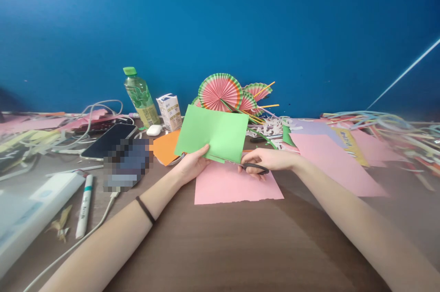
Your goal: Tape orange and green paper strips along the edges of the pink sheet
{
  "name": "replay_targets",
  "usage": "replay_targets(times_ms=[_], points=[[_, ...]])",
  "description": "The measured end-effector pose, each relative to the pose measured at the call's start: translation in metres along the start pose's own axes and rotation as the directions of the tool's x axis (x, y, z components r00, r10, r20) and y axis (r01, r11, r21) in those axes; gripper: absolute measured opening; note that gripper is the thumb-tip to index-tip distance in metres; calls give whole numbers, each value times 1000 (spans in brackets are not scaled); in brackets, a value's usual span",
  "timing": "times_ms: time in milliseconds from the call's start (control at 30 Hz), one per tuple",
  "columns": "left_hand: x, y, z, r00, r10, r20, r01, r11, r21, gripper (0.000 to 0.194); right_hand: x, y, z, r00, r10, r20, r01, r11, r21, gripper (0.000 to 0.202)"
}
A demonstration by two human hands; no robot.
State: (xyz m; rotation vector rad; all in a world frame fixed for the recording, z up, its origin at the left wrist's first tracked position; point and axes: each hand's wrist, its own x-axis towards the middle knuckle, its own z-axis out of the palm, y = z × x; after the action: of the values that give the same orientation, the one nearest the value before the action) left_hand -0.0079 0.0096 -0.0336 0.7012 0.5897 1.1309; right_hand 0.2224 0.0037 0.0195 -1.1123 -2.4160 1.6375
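- One white box (51,195) with pale blue markings was seen at the far left, blurred, so that nothing on it could be read.
- Beside it a white marker (84,207) with a teal band was laid on the table (223,246); its dark lettering looked like "Acrylic", though not all of it was clear.
- A dark-screened phone (108,140) was placed farther back, no writing shown on it.
- A green-capped bottle (140,101) was stood near the wall; a green and yellow label was worn by it, its print too small to be read.
- A small white case (154,130) was set just beside the bottle, and next came a white carton (170,113), printed with lettering that could not be made out.
- Orange paper (167,147) was partly covered by the green paper.
- The left hand (193,166) was closed on the lower edge of the green paper (213,131), thumb laid on top; the paper was held tilted above a pink sheet (237,189).
- Pleated fans (220,91) in pink and green were gathered behind.
- Scissors (250,165) with black handles were gripped in the right hand (261,158), their blades set at the green paper's lower edge.
- At the right, a yellow packet (354,145) was seen among pink papers (333,159); characters were printed on it, but they were not legible.
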Motion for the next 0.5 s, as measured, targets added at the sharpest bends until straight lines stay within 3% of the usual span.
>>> replay_targets(times_ms=[500], points=[[-1, 0, 2, 1000, 18, -15, -18, 1000, -17, 46, -1, -2, 1, 999, 28, -42, -27, 999, 22, 30]])
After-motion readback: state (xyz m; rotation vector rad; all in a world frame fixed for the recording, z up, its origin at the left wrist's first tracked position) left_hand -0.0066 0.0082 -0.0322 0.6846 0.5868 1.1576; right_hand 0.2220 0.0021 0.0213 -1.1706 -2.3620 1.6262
